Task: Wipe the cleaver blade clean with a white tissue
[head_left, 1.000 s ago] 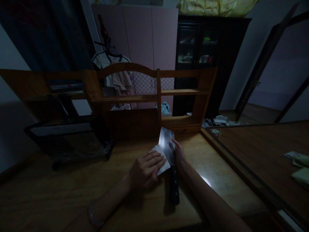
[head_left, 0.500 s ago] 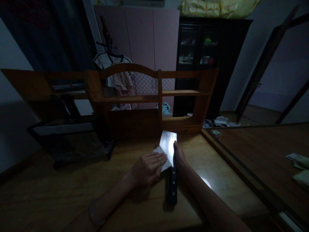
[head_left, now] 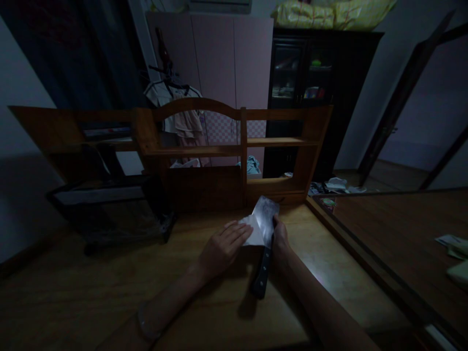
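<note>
Dim room, with a pink wardrobe (head_left: 215, 63) and a dark cabinet (head_left: 354, 78) standing at the back, yellow bags (head_left: 329, 15) lying on top of the cabinet. Clothes (head_left: 186, 122) are hanging in front of the wardrobe. Wooden shelf unit (head_left: 243, 146) running along the far edge of the table (head_left: 336, 243). Towards the table's far left corner, a black-framed object (head_left: 104, 209) is standing; too dark to identify.

Cleaver (head_left: 266, 212): sitting right of the table's middle, blade pointing to the far edge, black handle (head_left: 262, 275) pointing to the near edge. Handle is casting a shadow on the tabletop and seems to be hanging just clear of it.

Right hand (head_left: 281, 239): clamping the blade along its right side, thumb lying near the blade's edge, fingers mostly hidden. Handle itself is being left ungripped.

Left hand (head_left: 224, 246): closing over a white sheet (head_left: 256, 234), fingers together on its upper face, thumb out of sight. Sheet is touching the blade's left side, one corner reaching down near the handle; cannot tell whether paper or cloth. Left wrist is wearing a bracelet (head_left: 144, 322).
</note>
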The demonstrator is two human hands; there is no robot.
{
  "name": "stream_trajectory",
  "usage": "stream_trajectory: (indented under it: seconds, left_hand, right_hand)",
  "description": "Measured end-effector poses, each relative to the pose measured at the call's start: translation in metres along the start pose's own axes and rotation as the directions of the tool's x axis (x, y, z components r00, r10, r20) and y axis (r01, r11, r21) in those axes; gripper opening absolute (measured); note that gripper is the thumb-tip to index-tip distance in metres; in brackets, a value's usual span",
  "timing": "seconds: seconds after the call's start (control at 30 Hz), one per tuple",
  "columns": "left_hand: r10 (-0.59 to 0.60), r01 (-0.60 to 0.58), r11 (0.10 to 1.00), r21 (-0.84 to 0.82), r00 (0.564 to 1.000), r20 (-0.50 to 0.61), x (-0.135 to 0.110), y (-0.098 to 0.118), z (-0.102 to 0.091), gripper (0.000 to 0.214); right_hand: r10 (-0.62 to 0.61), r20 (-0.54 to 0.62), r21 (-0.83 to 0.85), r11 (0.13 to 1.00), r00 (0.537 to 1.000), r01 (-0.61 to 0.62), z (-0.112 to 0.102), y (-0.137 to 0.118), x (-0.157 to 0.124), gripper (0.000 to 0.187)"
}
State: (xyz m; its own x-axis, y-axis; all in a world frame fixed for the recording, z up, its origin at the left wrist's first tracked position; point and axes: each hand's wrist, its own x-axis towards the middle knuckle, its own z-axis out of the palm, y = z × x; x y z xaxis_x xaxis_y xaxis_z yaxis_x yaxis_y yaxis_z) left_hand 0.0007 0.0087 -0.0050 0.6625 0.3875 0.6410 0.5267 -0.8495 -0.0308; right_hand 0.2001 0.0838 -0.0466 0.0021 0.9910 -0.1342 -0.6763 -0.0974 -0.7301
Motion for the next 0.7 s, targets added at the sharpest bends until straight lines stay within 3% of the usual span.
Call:
stream_trajectory:
  seconds: [0.1, 0.17, 0.23, 0.37, 0.47, 0.57, 0.7]
  left_hand:
    - [-0.265, 0.246, 0.936, -0.253, 0.963, -0.046, -0.006, -0.004, 0.004, 0.041]
    - [-0.508, 0.458, 0.771, -0.442, 0.861, 0.007, -0.008, -0.009, 0.008, 0.032]
    - [-0.656, 0.558, 0.556, -0.616, 0.750, 0.088, -0.009, -0.016, 0.013, 0.032]
    - [-0.737, 0.528, 0.122, -0.841, 0.616, 0.280, -0.009, -0.028, 0.024, 0.040]
    - [-0.761, 0.449, -0.081, -0.890, 0.549, 0.346, -0.008, -0.030, 0.029, 0.040]
    - [-0.757, 0.425, -0.177, -0.888, 0.518, 0.399, -0.007, -0.028, 0.029, 0.043]
    - [-0.752, 0.458, -0.112, -0.882, 0.541, 0.377, -0.007, -0.025, 0.027, 0.046]
  right_hand:
    - [0.048, -0.067, 0.005, 0.999, 0.997, -0.048, 0.007, -0.004, -0.007, 0.036]
    - [0.066, -0.087, 0.007, 0.998, 0.994, -0.066, 0.012, -0.007, -0.013, 0.039]
    - [0.081, -0.113, 0.008, 0.997, 0.990, -0.081, 0.018, -0.011, -0.017, 0.041]
    - [0.092, -0.192, -0.004, 0.996, 0.977, -0.094, 0.023, -0.013, -0.019, 0.037]
    - [0.081, -0.217, -0.011, 0.996, 0.973, -0.085, 0.022, -0.011, -0.017, 0.032]
    - [0.095, -0.205, -0.016, 0.995, 0.974, -0.100, 0.023, -0.009, -0.017, 0.036]
    - [0.100, -0.196, -0.029, 0.994, 0.975, -0.107, 0.025, -0.010, -0.021, 0.035]
